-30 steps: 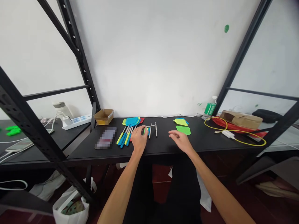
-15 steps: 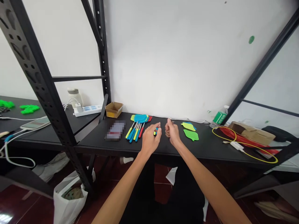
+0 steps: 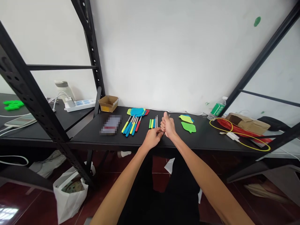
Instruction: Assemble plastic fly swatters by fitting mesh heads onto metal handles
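**Q:** What's moved?

**Me:** My hands have come together since a moment ago, and the short coloured grips [image 3: 152, 123] now stand in a row on the black table top [image 3: 93, 131], not in my fingers.

**Q:** And the hands?

**Me:** My right hand [image 3: 167, 126] is clenched, thumb up, around a thin metal rod [image 3: 169, 116], its tip showing just past my thumb. My left hand [image 3: 152, 138] is half curled, its fingers [image 3: 161, 133] touching the right hand. I can't tell whether they grip anything.

**Q:** Room to work?

**Me:** Little toward me: both hands sit near the table's front edge. The bare metal rods [image 3: 156, 122] stand just behind my right hand, and the fly swatter handles [image 3: 130, 126] lie further left. The green swatter head [image 3: 188, 127] is just beside my right hand, well apart from the yellow cable [image 3: 239, 135].
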Action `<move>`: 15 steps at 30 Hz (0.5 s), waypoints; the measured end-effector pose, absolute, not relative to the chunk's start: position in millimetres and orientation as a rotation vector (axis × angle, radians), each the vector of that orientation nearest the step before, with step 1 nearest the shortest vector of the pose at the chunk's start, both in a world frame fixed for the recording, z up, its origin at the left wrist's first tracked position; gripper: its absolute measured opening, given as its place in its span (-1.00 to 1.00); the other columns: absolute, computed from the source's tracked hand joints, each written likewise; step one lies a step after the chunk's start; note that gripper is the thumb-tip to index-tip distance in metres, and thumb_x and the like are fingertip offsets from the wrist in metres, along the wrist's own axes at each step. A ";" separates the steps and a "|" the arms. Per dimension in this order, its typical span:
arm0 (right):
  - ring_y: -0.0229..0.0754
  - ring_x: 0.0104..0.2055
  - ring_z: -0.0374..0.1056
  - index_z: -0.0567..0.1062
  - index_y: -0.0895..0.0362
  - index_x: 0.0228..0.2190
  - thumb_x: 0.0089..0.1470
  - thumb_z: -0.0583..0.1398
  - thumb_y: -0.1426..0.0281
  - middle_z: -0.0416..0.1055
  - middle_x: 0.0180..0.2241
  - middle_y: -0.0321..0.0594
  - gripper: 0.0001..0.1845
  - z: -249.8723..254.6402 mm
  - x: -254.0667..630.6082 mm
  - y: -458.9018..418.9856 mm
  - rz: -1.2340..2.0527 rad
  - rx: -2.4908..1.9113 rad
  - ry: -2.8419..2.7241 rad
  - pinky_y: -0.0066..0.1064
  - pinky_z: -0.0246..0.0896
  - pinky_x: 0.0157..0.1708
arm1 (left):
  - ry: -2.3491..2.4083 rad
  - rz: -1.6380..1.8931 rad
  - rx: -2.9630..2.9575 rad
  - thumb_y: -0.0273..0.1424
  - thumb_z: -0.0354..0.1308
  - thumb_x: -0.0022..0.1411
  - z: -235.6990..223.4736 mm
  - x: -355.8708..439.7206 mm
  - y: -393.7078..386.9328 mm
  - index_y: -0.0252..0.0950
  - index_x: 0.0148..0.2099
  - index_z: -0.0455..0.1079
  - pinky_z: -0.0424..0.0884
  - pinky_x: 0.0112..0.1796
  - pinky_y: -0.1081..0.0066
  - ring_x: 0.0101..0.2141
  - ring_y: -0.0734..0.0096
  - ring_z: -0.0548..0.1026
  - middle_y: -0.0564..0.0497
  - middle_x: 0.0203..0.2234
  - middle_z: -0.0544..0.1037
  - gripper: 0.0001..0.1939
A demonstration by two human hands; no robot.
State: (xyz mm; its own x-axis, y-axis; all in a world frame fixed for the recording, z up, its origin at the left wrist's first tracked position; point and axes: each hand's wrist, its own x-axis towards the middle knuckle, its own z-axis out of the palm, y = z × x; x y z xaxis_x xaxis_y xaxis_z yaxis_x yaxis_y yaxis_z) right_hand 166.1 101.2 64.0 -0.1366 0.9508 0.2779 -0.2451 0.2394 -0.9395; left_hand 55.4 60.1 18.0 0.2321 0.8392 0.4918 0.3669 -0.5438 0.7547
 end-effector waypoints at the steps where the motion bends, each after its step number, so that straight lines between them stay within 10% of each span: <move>1: -0.44 -0.75 -0.30 -0.02 0.02 -0.68 -0.01 0.14 -0.31 -0.21 -0.78 -0.52 -0.24 63.3 166.1 100.7 1.222 -0.764 -1.283 -0.47 -0.37 -0.78 | 1.110 1.272 2.024 -0.47 0.07 0.28 17.5 55.0 60.9 -0.25 -0.22 0.52 0.38 -0.25 0.43 -0.30 0.30 0.58 0.03 -0.35 0.65 -0.82; 15: -0.41 -0.74 -0.24 -0.02 0.01 -0.69 0.04 0.12 -0.27 -0.19 -0.77 -0.49 -0.26 58.3 168.0 97.7 1.135 -0.774 -1.348 -0.45 -0.30 -0.75 | 1.171 1.263 2.028 -0.45 0.08 0.28 12.9 56.4 63.1 -0.29 -0.23 0.57 0.36 -0.30 0.45 -0.37 0.33 0.54 0.02 -0.41 0.63 -0.79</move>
State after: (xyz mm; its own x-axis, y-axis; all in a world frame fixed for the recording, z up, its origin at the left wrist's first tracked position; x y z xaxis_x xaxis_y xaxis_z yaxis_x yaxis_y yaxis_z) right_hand 168.0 97.7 58.3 -0.1286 0.9324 0.3378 -0.1745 0.3140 -0.9332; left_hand 56.4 63.1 12.9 0.2096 0.8525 0.4788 0.4136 -0.5210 0.7467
